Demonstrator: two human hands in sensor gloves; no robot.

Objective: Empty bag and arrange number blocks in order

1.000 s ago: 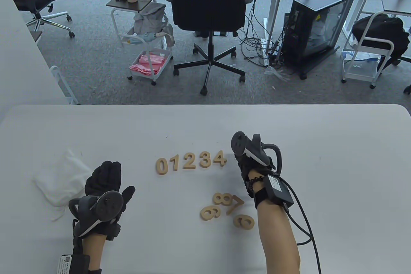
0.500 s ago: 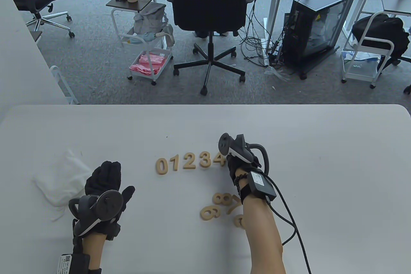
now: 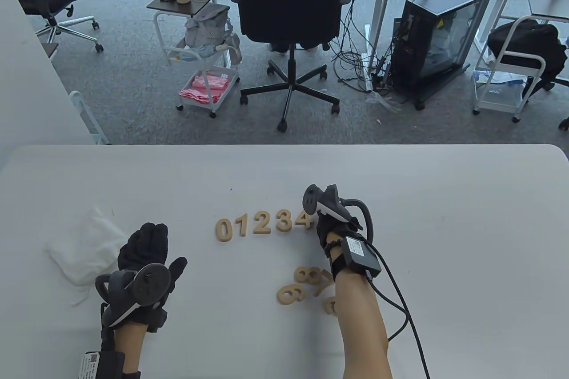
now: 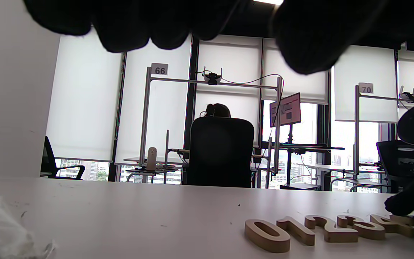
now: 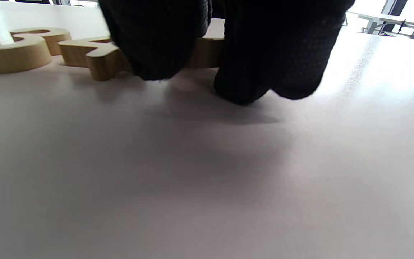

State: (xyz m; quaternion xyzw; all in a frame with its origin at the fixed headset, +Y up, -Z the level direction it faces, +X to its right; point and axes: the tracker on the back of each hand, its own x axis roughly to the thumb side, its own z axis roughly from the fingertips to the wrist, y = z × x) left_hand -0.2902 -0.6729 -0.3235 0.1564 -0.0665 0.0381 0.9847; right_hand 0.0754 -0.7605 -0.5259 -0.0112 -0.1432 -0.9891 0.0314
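Wooden number blocks 0 (image 3: pixel 224 229), 1 (image 3: pixel 241 224), 2 (image 3: pixel 262 222), 3 (image 3: pixel 284 221) and 4 (image 3: pixel 304 220) lie in a row on the white table (image 3: pixel 444 228). My right hand (image 3: pixel 321 228) is at the row's right end, right beside the 4. In the right wrist view its fingers (image 5: pixel 264 54) pinch a wooden block (image 5: pixel 208 48) whose digit is hidden, touching the table next to the 4 (image 5: pixel 99 63). My left hand (image 3: pixel 149 245) rests flat and empty on the table beside the white bag (image 3: pixel 82 248).
Loose blocks lie near my right forearm: 8 (image 3: pixel 306 274), 7 (image 3: pixel 323 283), 6 (image 3: pixel 291 294), and one partly hidden under the arm (image 3: pixel 330 305). A cable (image 3: pixel 409 325) trails from my right wrist. Office chairs and carts stand beyond the table's far edge.
My right hand has moved left up against the 4, and its forearm now covers most of the nearest loose block. In the last half second it barely moved. The left hand has not moved.
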